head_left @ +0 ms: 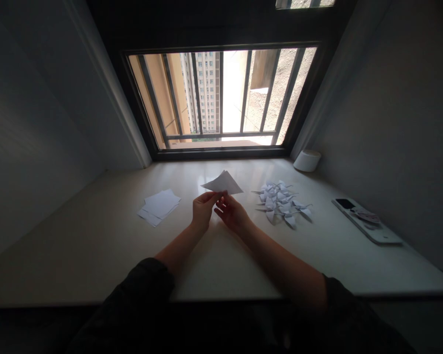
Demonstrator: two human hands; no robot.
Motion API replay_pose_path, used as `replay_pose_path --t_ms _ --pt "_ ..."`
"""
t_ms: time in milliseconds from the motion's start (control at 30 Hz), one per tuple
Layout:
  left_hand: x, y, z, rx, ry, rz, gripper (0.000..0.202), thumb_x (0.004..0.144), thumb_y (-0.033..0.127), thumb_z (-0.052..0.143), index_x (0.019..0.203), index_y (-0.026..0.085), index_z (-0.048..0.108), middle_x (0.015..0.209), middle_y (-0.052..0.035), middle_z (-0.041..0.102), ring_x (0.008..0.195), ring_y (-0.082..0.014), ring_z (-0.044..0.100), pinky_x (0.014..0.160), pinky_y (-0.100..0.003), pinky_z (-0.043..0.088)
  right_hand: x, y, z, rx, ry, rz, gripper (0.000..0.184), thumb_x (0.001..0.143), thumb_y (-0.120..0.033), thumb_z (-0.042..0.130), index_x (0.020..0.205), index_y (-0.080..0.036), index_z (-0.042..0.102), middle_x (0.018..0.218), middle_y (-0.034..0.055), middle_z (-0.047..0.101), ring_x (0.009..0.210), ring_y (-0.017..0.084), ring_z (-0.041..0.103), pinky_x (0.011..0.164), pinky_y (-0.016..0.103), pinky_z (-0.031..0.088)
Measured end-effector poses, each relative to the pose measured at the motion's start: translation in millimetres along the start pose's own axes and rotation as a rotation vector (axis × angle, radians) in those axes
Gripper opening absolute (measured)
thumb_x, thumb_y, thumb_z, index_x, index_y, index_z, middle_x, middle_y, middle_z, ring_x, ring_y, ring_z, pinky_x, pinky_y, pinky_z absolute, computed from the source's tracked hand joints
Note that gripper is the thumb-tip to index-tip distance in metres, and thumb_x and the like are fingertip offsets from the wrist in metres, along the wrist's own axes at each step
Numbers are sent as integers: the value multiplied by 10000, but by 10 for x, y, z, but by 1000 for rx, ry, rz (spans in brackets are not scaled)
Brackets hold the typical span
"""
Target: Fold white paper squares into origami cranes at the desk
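A folded white paper triangle (223,183) is held up a little above the pale tabletop (96,236), in the middle of the view. My left hand (203,209) pinches its near edge from the left. My right hand (232,212) pinches the same edge from the right, fingers closed on it. The two hands touch each other under the paper.
A small stack of white paper sheets (158,206) lies to the left. A pile of several folded paper cranes (282,202) lies to the right. Farther right sits a flat white tray (369,223) with a dark phone-like object. A white round container (307,160) stands by the barred window (221,98).
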State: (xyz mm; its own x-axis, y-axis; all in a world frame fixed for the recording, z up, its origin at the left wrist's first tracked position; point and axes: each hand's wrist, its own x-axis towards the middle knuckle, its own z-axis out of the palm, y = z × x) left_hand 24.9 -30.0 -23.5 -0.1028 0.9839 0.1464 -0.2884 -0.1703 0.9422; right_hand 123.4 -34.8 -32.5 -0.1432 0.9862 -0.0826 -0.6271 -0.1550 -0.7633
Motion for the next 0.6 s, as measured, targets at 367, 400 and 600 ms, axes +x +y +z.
replay_pose_path --t_ms 367,400,600 --pt "-1 -72 8 69 114 19 226 584 350 766 681 158 695 639 -8 655 618 -124 563 610 -253 411 28 62 -11 83 147 -51 270 544 -407 786 574 -220 593 565 -52 497 532 80 443 518 229 378" --pt "-4 -74 8 69 97 9 225 594 354 760 685 159 696 649 -10 657 623 -122 563 612 -252 409 29 61 -15 79 149 -50 265 547 -407 783 576 -223 595 566 -53 500 530 81 443 520 234 375" --pt "-7 -49 15 33 92 -18 215 591 348 762 682 166 694 678 -9 655 644 -115 547 627 -246 394 56 51 -48 32 156 -50 244 556 -407 773 591 -231 608 562 -55 489 537 87 437 542 242 368"
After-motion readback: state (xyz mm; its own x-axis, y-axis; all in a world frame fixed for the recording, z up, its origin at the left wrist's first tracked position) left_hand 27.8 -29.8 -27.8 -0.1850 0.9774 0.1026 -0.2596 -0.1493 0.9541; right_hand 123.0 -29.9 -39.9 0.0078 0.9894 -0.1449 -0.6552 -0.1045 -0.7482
